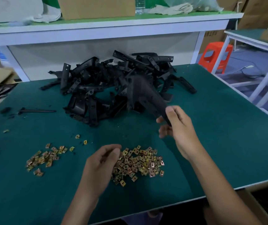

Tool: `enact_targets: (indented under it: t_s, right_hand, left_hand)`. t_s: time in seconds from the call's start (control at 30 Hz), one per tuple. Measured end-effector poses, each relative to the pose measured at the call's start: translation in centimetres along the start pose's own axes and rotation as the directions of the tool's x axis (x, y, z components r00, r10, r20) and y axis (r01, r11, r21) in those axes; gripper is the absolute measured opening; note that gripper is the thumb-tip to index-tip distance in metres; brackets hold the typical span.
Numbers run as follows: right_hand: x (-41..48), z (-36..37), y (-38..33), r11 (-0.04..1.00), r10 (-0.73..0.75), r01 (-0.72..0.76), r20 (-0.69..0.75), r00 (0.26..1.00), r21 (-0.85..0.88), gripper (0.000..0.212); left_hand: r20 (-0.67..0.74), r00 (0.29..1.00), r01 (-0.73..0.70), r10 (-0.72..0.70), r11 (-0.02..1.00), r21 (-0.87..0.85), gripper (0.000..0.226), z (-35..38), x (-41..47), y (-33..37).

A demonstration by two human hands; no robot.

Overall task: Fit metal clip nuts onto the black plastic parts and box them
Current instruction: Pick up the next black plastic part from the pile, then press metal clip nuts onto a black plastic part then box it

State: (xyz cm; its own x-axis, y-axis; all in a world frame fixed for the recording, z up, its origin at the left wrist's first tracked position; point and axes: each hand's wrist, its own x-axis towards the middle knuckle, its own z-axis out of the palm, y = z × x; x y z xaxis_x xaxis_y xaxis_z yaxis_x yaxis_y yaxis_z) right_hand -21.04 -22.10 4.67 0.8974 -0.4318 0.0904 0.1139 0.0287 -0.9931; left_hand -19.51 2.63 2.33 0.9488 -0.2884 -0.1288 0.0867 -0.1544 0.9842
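Observation:
My right hand [177, 125] grips the near end of a black plastic part [144, 93] and holds it lifted above the green table, in front of a big heap of black plastic parts [100, 82]. My left hand [104, 159] hovers with curled fingers at the left edge of the large pile of gold metal clip nuts [139, 163]; whether a nut sits between its fingertips is hidden. A smaller pile of clip nuts [45, 158] lies further left.
The green table [219, 143] ends at a white front edge. A black rod-like tool [35, 111] lies at the left. A shelf [107, 26] above carries a cardboard box [96, 7] and rags. A box corner [257, 207] sits below right; an orange stool [214, 56] stands beyond.

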Motion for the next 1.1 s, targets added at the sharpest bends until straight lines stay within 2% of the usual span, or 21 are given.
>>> enact_targets:
  t_s: [0.07, 0.13, 0.2, 0.27, 0.3, 0.33, 0.4, 0.47, 0.5, 0.53, 0.57, 0.6, 0.63, 0.83, 0.97, 1.1]
  right_hand:
    - [-2.6, -1.1, 0.2, 0.997, 0.033, -0.024, 0.114, 0.993, -0.079, 0.020]
    - [-4.6, -1.5, 0.5, 0.991, 0.085, -0.061, 0.212, 0.974, -0.117, 0.021]
    - [-6.1, -1.7, 0.9, 0.993, 0.106, -0.116, 0.288, 0.952, 0.017, 0.037]
    - [-6.7, -1.8, 1.7, 0.962, 0.058, -0.138, 0.318, 0.947, 0.237, 0.056]
    - [-6.8, -1.8, 2.2, 0.957, 0.031, -0.114, 0.293, 0.956, 0.268, 0.061]
    - [-6.7, -1.5, 2.8, 0.968, 0.017, -0.078, 0.246, 0.969, 0.238, 0.063]
    - [-6.0, -0.5, 3.9, 0.990, 0.021, -0.035, 0.102, 0.995, 0.137, 0.055]
    - [-5.3, 0.1, 4.7, 0.983, 0.063, -0.050, -0.069, 0.996, 0.179, 0.036]
    - [-4.9, 0.2, 5.1, 0.963, 0.106, -0.070, -0.127, 0.986, 0.260, 0.032]
    - [-4.7, 0.0, 5.4, 0.930, 0.159, -0.094, -0.157, 0.975, 0.355, 0.035]
    - [-4.5, -0.2, 5.8, 0.892, 0.207, -0.116, -0.167, 0.964, 0.436, 0.040]
    - [-4.5, -0.5, 6.1, 0.865, 0.238, -0.131, -0.166, 0.957, 0.485, 0.045]
    - [-4.4, -0.7, 6.3, 0.850, 0.249, -0.140, -0.154, 0.956, 0.508, 0.048]
    - [-4.4, -0.6, 6.5, 0.823, 0.259, -0.174, -0.086, 0.962, 0.540, 0.039]
    - [-4.5, -0.5, 6.3, 0.792, 0.262, -0.187, -0.047, 0.964, 0.582, 0.040]
    - [-5.0, -0.3, 6.4, 0.740, 0.292, -0.210, -0.024, 0.956, 0.640, 0.040]
  left_hand:
    - [0.057, 0.997, -0.045, 0.045, 0.999, -0.001, 0.030, 0.6, 0.0, 0.4]
    - [0.069, 0.989, -0.134, 0.133, 0.991, 0.011, 0.024, 1.6, 0.4, 1.0]
    - [0.028, 0.986, -0.165, 0.165, 0.986, -0.008, 0.022, 2.6, 1.2, 1.7]
    - [0.084, 0.991, -0.089, 0.101, 0.987, -0.131, 0.027, 3.4, 1.9, 2.3]
    - [0.163, 0.985, -0.036, 0.063, 0.986, -0.165, 0.027, 3.8, 2.2, 2.5]
    - [0.253, 0.966, -0.012, 0.044, 0.992, -0.125, 0.028, 4.2, 2.5, 2.6]
    - [0.366, 0.930, -0.008, -0.005, 0.999, 0.034, 0.045, 5.0, 3.3, 2.4]
    - [0.305, 0.952, -0.085, 0.001, 0.961, 0.264, 0.069, 5.8, 4.5, 1.6]
    - [0.244, 0.968, -0.171, 0.062, 0.872, 0.458, 0.072, 6.0, 5.3, 0.9]
    - [0.213, 0.968, -0.247, 0.135, 0.677, 0.694, 0.066, 6.1, 5.8, 0.0]
    - [0.220, 0.961, -0.274, 0.168, 0.458, 0.846, 0.053, 6.2, 6.1, -0.7]
    - [0.238, 0.956, -0.284, 0.172, 0.345, 0.894, 0.039, 6.3, 6.1, -1.4]
    - [0.248, 0.953, -0.293, 0.174, 0.317, 0.902, 0.031, 6.5, 6.2, -2.0]
    - [0.206, 0.945, -0.299, 0.253, 0.421, 0.856, 0.015, 6.3, 6.5, -2.8]
    - [0.138, 0.948, -0.298, 0.286, 0.655, 0.695, 0.006, 5.8, 5.6, -2.3]
    - [0.098, 0.969, -0.246, 0.226, 0.849, 0.468, 0.028, 5.0, 4.6, -1.1]
